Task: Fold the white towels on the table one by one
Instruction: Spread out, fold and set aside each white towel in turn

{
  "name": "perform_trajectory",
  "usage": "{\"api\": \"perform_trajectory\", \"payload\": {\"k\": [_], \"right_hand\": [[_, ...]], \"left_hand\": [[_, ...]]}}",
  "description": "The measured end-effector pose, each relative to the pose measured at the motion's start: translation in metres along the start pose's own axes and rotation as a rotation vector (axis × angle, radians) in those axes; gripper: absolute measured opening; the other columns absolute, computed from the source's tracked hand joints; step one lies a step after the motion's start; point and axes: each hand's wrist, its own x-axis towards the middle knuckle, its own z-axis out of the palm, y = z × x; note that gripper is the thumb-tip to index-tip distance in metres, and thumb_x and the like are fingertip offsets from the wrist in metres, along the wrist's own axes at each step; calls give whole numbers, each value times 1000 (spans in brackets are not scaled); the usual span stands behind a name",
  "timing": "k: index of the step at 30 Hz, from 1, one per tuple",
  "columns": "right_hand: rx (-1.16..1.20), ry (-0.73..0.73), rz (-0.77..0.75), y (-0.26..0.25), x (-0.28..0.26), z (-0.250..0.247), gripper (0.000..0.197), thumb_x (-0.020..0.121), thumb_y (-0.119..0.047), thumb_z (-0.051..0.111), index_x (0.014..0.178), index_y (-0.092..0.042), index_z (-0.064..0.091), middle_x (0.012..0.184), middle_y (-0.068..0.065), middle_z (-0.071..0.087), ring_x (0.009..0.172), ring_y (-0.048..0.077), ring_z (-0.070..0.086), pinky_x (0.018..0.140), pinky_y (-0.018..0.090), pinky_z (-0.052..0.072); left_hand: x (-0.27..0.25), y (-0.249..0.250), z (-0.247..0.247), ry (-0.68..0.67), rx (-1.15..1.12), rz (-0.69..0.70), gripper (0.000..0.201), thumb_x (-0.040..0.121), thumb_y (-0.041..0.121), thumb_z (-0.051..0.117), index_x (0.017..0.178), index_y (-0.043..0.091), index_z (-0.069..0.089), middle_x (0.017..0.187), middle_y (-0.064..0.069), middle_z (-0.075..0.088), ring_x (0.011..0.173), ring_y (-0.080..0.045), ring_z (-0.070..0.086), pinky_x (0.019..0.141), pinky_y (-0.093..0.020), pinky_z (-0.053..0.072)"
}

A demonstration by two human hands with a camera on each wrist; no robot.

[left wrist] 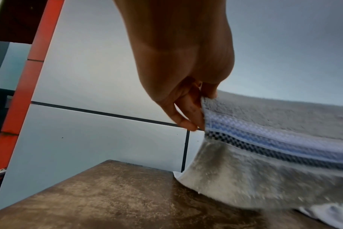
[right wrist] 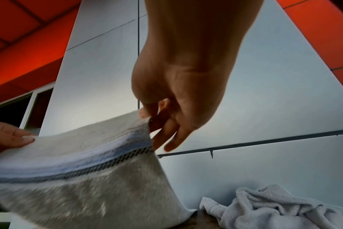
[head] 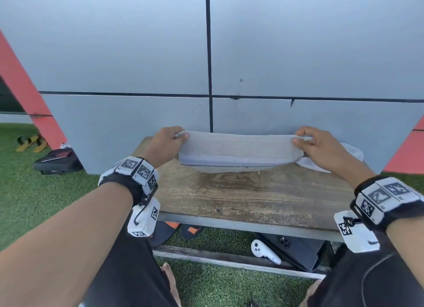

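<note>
A grey panelled wall (head: 298, 54) with dark seams rises behind a worn wooden table (head: 241, 196) that stands on green artificial turf (head: 34, 192); red slanted panels (head: 20, 81) frame the wall at both sides. At the far left on the turf lie a black case (head: 57, 161) and some yellow objects too small to make out.

The left hand (head: 166, 146) has thumb and forefinger pinched on the left top corner of a white towel (head: 236, 151); in the left wrist view the remaining fingers (left wrist: 183, 117) hang loosely curled just beside the cloth edge, not gripping it. From that pinch the towel stretches across to the right hand (head: 321, 148), which pinches the opposite top corner the same way, its other fingers (right wrist: 172, 139) trailing down beside the hem. The towel hangs between the two pinches, raised off the tabletop along its upper edge, while its lower part touches the wood below the fingers. A woven band with blue and dark checked stripes runs across it below the held edge.

Just below and beyond the right hand's fingers a second, crumpled white towel (right wrist: 274, 207) lies on the table's far right corner.

Under the table lie sandals (head: 176, 231), a white controller (head: 263, 251) and another dark case (head: 302, 251).
</note>
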Motion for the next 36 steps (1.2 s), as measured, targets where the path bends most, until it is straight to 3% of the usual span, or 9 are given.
{"api": "perform_trajectory", "payload": {"k": [4,8,12,16,21,24,28,32,36], "right_hand": [[13,-237,88,0,-20,-8,16,98,-25,61,90,-11,63,83,3,65,74,18,63,67,30,53],[22,-356,209,-2,-34,-5,22,102,-18,55,104,3,57,91,14,65,54,8,69,50,13,49],[12,-393,266,7,-35,4,15,101,-27,58,99,-13,63,95,10,75,68,24,73,63,32,57],[62,-327,289,12,-25,20,15,102,-22,55,102,-9,60,94,13,74,67,26,74,60,33,59],[113,-199,296,35,3,41,16,103,-22,54,106,-7,58,94,15,73,68,30,75,60,39,63],[102,-163,306,49,27,55,11,102,-21,55,94,-14,57,94,17,72,67,33,74,64,48,63],[40,-105,286,66,64,71,15,100,-21,58,86,-21,54,92,14,69,69,36,72,65,50,62],[-122,-24,247,77,107,84,16,98,-21,58,87,-9,56,83,20,67,71,30,65,63,37,53],[-222,-1,224,89,152,94,27,96,-18,58,70,-10,52,68,10,58,59,26,56,46,21,39]], "left_hand": [[-17,-3,1,-277,77,-109,25,102,27,53,95,11,71,101,-13,73,96,-31,70,88,-50,58],[-26,-8,5,-439,32,-219,22,103,27,53,99,17,72,104,-8,73,80,-24,73,66,-32,57],[-27,-15,12,-482,-1,-253,24,102,27,54,107,10,70,114,-17,71,91,-35,69,74,-39,55],[-21,-22,22,-372,48,-236,23,103,26,52,108,12,70,108,-7,72,83,-24,69,58,-24,52],[-8,-41,41,-182,-62,-218,20,102,15,54,106,2,68,104,-24,70,80,-31,70,67,-35,61],[5,-52,51,-137,-110,-225,12,101,16,55,102,18,67,94,-12,72,74,-25,69,59,-31,60],[36,-62,62,-89,-128,-285,11,99,17,59,97,27,64,91,-13,72,72,-31,70,63,-44,62],[82,-71,74,-15,-71,-311,19,97,15,61,84,29,62,81,-9,68,57,-21,63,49,-29,56],[130,-81,88,43,13,-332,13,95,16,63,87,26,64,79,-4,66,54,-23,61,52,-33,59]]}}
